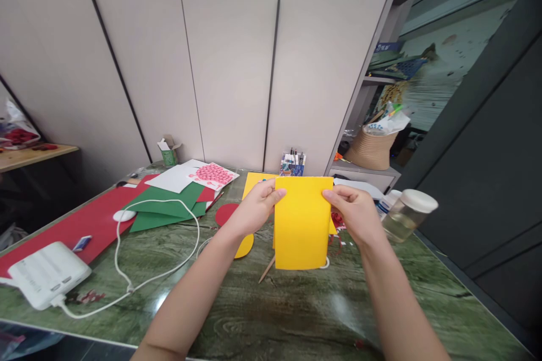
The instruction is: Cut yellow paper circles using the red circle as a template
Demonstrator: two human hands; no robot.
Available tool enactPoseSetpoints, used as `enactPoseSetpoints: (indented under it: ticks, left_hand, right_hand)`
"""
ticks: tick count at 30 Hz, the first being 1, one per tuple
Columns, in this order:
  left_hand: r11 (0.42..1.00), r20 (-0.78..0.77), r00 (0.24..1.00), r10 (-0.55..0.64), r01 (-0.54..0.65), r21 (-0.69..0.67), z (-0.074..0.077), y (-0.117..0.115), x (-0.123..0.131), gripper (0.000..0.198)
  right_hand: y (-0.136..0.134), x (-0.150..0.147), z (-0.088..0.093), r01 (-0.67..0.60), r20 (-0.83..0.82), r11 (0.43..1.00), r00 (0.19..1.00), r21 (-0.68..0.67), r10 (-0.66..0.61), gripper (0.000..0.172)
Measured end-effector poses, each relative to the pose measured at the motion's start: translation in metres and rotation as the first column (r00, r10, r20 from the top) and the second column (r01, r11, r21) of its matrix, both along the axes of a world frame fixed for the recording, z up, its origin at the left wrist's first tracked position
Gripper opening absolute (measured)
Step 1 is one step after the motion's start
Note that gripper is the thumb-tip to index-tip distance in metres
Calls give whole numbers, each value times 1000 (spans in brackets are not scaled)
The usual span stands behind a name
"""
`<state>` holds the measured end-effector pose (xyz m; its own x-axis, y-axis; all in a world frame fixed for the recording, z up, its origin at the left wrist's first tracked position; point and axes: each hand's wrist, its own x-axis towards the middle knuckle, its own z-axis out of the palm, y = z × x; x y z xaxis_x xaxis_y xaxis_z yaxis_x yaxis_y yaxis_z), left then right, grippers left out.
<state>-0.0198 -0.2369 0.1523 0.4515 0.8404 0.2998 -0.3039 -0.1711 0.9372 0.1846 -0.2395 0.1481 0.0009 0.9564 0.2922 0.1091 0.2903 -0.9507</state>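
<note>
A yellow sheet of paper [302, 225] hangs upright above the table, its top edge straight and level. My left hand [259, 206] pinches its upper left edge with the thumb in front. At the upper right edge my right hand [354, 211] grips it the same way, fingers behind. More yellow paper shows behind its left side, so it may be folded; I cannot tell. Below its left edge lies a wooden pencil or stick [267, 269], partly hidden. Close to my left hand are a red paper circle [226, 213] and a yellow paper circle [244, 246].
Green sheets [163, 217] and a long red sheet [84, 231] cover the left side. A white power bank [49, 273] trails a looped white cable [199, 231]. At right stands a lidded jar [406, 217]. A pen holder [292, 164] is against the cabinet [228, 67].
</note>
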Motion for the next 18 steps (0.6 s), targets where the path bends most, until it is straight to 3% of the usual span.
enactPoseSetpoints:
  ticks: [6,10,14,18]
  left_hand:
    - [1000,-15,1000,14,-14,20,0,-1,0,20]
    - [999,-41,999,4,-3,33,0,-3,1,22]
    - [1000,-86,996,28,-27,16,-2,-4,2,20]
    - [1000,-70,997,-20,19,-22,-1,-6,2,18]
  right_hand:
    - [1,1,-4,8,-4,999,1000,46,-7,25]
    - [4,1,-5,-23,-102,997,994,68,30,20]
    - [4,-1,-8,39,-177,987,984,155,-11,20]
    - [3,-4,-13,132,-205,958,975,253,-80,30]
